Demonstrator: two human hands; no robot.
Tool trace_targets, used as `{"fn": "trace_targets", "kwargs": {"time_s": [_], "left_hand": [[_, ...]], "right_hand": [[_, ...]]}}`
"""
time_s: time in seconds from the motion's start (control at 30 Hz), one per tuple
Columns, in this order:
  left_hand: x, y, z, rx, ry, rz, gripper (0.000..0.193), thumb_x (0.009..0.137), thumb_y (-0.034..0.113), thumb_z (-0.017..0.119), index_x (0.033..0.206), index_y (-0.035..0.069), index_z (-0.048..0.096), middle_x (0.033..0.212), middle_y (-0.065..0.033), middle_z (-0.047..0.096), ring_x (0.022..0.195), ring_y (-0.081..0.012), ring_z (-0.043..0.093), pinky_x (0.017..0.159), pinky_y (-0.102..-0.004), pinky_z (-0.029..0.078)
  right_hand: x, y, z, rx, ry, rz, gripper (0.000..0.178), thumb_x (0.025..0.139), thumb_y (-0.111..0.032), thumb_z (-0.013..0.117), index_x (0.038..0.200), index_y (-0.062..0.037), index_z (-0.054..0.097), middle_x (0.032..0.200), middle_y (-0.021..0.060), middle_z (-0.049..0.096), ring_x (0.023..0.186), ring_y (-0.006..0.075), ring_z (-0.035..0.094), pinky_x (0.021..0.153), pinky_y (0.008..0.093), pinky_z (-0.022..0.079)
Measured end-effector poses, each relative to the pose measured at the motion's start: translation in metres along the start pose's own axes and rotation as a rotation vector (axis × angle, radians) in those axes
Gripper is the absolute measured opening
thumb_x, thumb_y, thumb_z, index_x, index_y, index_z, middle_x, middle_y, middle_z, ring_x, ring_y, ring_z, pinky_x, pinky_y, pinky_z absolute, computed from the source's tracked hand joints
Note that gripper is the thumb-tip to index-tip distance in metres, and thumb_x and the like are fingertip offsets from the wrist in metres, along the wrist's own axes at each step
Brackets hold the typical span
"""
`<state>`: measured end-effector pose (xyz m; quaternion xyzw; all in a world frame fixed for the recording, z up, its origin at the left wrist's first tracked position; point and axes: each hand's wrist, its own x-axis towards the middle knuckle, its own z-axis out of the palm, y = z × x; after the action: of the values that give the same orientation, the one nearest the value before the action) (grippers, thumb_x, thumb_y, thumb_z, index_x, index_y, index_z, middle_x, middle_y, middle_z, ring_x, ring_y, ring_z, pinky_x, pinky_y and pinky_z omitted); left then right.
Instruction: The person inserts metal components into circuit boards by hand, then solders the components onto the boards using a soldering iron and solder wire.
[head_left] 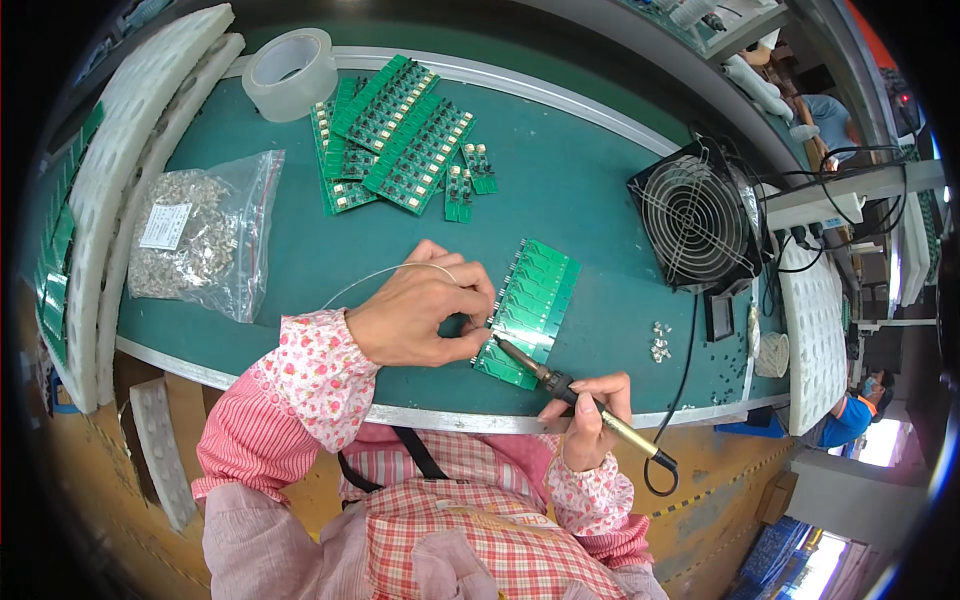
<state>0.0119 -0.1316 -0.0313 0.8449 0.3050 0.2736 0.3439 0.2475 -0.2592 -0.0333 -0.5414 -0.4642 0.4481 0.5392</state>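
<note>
My right hand (593,418) is closed round a soldering iron (556,384), held like a pen. Its tip meets the near left edge of a green circuit board panel (537,300), which lies flat on the green mat. My left hand (420,305) pinches a thin solder wire (366,284) that curves over the back of the hand. Those fingertips are at the panel's left edge, close beside the iron's tip, and they hide the wire's end. A row of small metal parts runs along that edge.
Stacked populated boards (400,130) lie beyond my hands, with a tape roll (290,75) beside them. At left is a plastic bag of small metal parts (185,240). A fan (695,215), loose parts (660,342) and the iron's black cord (688,375) are at right.
</note>
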Motion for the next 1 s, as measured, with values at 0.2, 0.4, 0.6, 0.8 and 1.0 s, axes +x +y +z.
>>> {"fn": "trace_targets", "kwargs": {"time_s": [0.2, 0.4, 0.6, 0.8, 1.0], "left_hand": [[0.0006, -0.0022, -0.0006, 0.041, -0.037, -0.014, 0.011, 0.074, 0.014, 0.073, 0.07, 0.01, 0.063, 0.091, 0.0045, 0.061, 0.082, -0.015, 0.054, 0.084, -0.0333, 0.032], [0.0008, -0.0032, 0.0002, 0.062, -0.04, -0.015, 0.011, 0.074, 0.014, 0.073, 0.071, 0.01, 0.063, 0.092, 0.0041, 0.061, 0.083, -0.0148, 0.054, 0.083, -0.0335, 0.032], [0.0009, -0.0025, 0.0017, 0.002, 0.01, -0.026, 0.013, 0.074, 0.012, 0.073, 0.069, 0.01, 0.061, 0.093, 0.004, 0.061, 0.082, -0.0148, 0.056, 0.083, -0.0334, 0.033], [0.0017, -0.0019, 0.0011, -0.003, 0.014, -0.025, 0.014, 0.075, 0.012, 0.073, 0.069, 0.01, 0.061, 0.094, 0.0039, 0.061, 0.082, -0.0139, 0.057, 0.083, -0.0328, 0.033], [0.0015, -0.0025, 0.0037, 0.067, 0.01, 0.012, 0.013, 0.076, 0.015, 0.073, 0.07, 0.011, 0.062, 0.093, 0.0037, 0.06, 0.082, -0.0131, 0.056, 0.083, -0.0335, 0.032]], "right_hand": [[0.0021, 0.0, 0.0002, -0.03, -0.016, -0.048, 0.023, 0.093, -0.02, 0.058, 0.096, -0.0002, 0.047, 0.074, 0.0148, 0.064, 0.059, 0.0188, 0.067, 0.053, 0.0301, 0.054], [0.0012, -0.0009, 0.0018, -0.029, -0.018, -0.046, 0.022, 0.093, -0.018, 0.058, 0.096, 0.0, 0.047, 0.075, 0.0156, 0.065, 0.059, 0.0187, 0.067, 0.053, 0.03, 0.055], [0.0012, -0.0005, 0.0052, -0.103, 0.005, -0.079, 0.021, 0.09, -0.018, 0.052, 0.093, 0.0019, 0.046, 0.086, 0.0134, 0.053, 0.046, 0.0205, 0.058, 0.045, 0.0306, 0.052], [-0.0013, 0.0006, -0.0002, 0.046, 0.035, -0.04, 0.025, 0.093, -0.022, 0.058, 0.099, -0.0005, 0.047, 0.079, 0.0134, 0.062, 0.062, 0.0186, 0.065, 0.057, 0.0305, 0.054], [0.0011, -0.0033, 0.0013, 0.024, -0.008, -0.002, 0.024, 0.093, -0.021, 0.057, 0.1, -0.001, 0.048, 0.08, 0.0151, 0.065, 0.063, 0.0186, 0.066, 0.057, 0.0298, 0.053]]}}
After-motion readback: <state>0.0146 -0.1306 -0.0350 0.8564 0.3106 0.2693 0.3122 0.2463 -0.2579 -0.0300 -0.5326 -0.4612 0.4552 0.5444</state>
